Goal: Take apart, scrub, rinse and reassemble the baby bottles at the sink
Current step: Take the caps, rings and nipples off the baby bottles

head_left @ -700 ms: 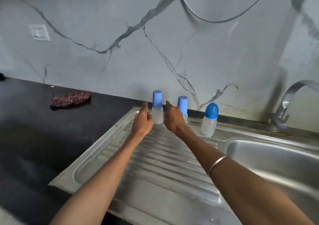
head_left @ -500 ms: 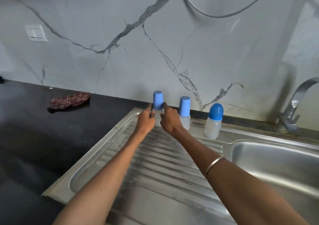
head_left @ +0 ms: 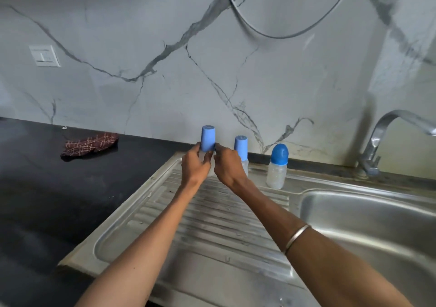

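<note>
Both hands (head_left: 213, 165) outstretched, fingers around the leftmost bottle (head_left: 208, 141)

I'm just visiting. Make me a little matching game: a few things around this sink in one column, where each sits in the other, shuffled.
Things:
1. patterned cloth
2. round-capped bottle
3. tap
4. leftmost bottle

Places:
A. between both hands
B. on the black counter
C. right edge, over the basin
D. standing alone on the drainboard, untouched

Pairs: 1-B, 2-D, 3-C, 4-A
</note>
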`<state>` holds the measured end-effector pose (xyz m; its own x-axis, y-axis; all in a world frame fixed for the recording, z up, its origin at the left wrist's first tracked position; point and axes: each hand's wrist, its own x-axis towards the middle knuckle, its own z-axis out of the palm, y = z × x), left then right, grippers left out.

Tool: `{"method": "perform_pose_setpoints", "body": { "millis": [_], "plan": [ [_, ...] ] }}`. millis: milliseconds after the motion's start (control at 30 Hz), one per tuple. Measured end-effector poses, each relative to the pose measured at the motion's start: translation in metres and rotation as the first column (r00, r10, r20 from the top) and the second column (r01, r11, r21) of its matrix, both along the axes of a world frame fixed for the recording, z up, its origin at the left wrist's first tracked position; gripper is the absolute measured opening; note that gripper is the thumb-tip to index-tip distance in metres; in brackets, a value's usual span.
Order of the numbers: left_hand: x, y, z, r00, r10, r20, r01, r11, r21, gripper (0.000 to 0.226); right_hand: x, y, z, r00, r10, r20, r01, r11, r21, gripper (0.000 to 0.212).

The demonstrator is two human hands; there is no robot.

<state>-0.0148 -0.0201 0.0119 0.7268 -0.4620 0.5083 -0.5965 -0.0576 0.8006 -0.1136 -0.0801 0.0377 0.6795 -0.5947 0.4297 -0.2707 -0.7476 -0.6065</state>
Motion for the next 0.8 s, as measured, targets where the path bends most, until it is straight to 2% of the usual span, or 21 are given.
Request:
{"method": "perform_pose_setpoints", "body": {
  "millis": [200,267,500,600,700,800],
  "plan": [
    [-0.048,0.02,0.012,0.999,-0.012,0.038,0.011,1.0,0.011,0.036,-0.059,0.023,0.012,0.995,-0.004,0.103,-0.003,0.998,0.059,0.028],
    [-0.072,0.024,0.017,0.999,-0.008,0.041,0.008,1.0,-0.006,0.037,-0.083,0.026,0.015,0.993,-0.028,0.118,0.025,0.999,0.024,0.03],
    [-0.161,0.018,0.026,0.998,-0.058,0.009,0.058,0.997,-0.055,0.037,-0.171,0.023,0.021,0.976,-0.136,0.171,0.125,0.99,0.07,0.032],
    [-0.198,0.007,0.025,0.994,-0.112,0.008,0.113,0.991,-0.071,0.034,-0.211,0.015,0.022,0.965,-0.192,0.181,0.184,0.981,0.059,0.037],
    [-0.23,-0.006,0.021,0.984,-0.178,-0.007,0.177,0.981,-0.085,0.034,-0.25,0.003,0.021,0.954,-0.238,0.182,0.238,0.971,0.025,0.034],
    [-0.261,-0.022,0.011,0.97,-0.237,-0.043,0.233,0.968,-0.091,0.035,-0.287,-0.011,0.015,0.94,-0.251,0.231,0.241,0.968,0.07,0.038]
  ]
}}
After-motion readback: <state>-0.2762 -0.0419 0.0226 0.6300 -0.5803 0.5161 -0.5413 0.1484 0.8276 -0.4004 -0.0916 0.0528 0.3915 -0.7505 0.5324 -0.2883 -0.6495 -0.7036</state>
